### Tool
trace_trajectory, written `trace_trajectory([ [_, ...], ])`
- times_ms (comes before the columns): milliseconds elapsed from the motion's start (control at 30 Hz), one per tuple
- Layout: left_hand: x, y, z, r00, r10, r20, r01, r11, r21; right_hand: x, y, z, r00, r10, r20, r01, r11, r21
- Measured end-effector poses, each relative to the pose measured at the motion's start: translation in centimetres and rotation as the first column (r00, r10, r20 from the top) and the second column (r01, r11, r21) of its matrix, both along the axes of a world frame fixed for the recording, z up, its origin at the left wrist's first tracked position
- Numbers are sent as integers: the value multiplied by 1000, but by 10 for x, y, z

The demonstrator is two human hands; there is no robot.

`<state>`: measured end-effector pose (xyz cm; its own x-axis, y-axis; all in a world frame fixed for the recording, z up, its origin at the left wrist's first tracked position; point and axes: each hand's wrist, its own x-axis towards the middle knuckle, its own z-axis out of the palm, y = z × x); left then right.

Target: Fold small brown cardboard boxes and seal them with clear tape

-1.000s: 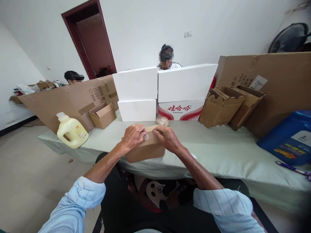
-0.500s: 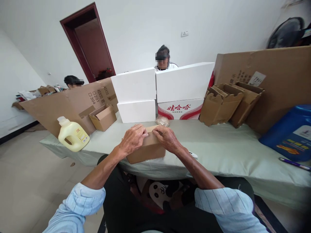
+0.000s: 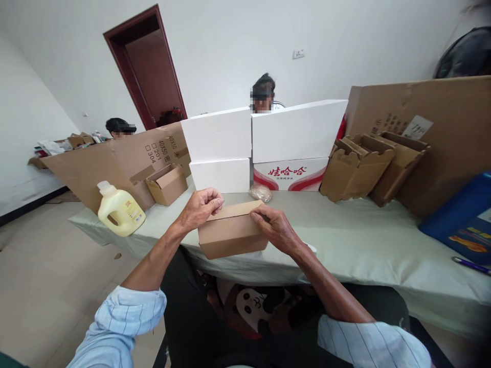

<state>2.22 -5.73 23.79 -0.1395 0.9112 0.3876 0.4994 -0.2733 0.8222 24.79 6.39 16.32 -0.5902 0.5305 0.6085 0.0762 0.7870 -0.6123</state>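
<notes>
A small brown cardboard box [image 3: 233, 239] lies at the table's front edge, its top flaps folded down with a seam along them. My left hand [image 3: 200, 208] is closed in a pinch at the box's top left corner; anything between its fingertips is too small to make out. At the top right edge, my right hand [image 3: 278, 229] grips the box with thumb and fingers. Just behind the box sits a roll of clear tape [image 3: 261, 192]. Part of a white object [image 3: 310, 247] shows beside my right wrist.
White boxes [image 3: 217, 135] and a red-and-white carton [image 3: 290, 175] form a wall behind. Open cardboard boxes [image 3: 168, 185] stand left, more brown boxes [image 3: 353, 168] right. A yellow jug [image 3: 121, 210], a blue jug [image 3: 460, 225] and a pen [image 3: 471, 266] flank them. Two people sit beyond.
My hands have moved apart from the middle of the box's top, the left to the left corner and the right to the right edge. The view has shifted slightly.
</notes>
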Motion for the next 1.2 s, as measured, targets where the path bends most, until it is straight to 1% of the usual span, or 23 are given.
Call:
trace_trajectory([
  [133, -5, 7, -1, 994, -53, 98, 58, 997, -43, 13, -9, -3, 1000, 23, -12, -23, 1000, -22],
  [267, -6, 11, -3, 983, -105, 148, 117, 990, -73, 22, -15, -10, 999, 34, -18, -34, 999, 0],
  [367, -8, 16, -6, 983, -117, 140, 130, 988, -88, 26, -20, -15, 999, 33, -33, -32, 999, 34],
  [467, -14, 33, -12, 993, -94, 69, 102, 988, -120, 29, -26, -17, 998, 44, -55, -40, 996, 75],
  [567, -24, 65, -23, 996, -89, 13, 90, 982, -168, 33, -33, -17, 996, 53, -66, -46, 993, 108],
  [700, -35, 122, -41, 994, -105, -33, 96, 972, -213, 37, -39, -20, 994, 57, -92, -44, 989, 143],
  [800, -37, 164, -56, 988, -138, -74, 118, 967, -224, 40, -40, -22, 995, 49, -84, -37, 989, 145],
  [967, -30, 225, -84, 965, -222, -141, 185, 954, -235, 45, -38, -23, 998, 27, -64, -18, 990, 138],
  [1033, -25, 248, -93, 954, -249, -168, 207, 951, -231, 47, -36, -21, 998, 21, -63, -12, 991, 137],
  [1100, -20, 269, -98, 941, -272, -199, 227, 948, -224, 49, -33, -19, 998, 17, -61, -9, 991, 137],
  [1200, -10, 296, -100, 915, -313, -256, 260, 940, -222, 51, -29, -18, 999, 15, -52, -8, 991, 131],
])
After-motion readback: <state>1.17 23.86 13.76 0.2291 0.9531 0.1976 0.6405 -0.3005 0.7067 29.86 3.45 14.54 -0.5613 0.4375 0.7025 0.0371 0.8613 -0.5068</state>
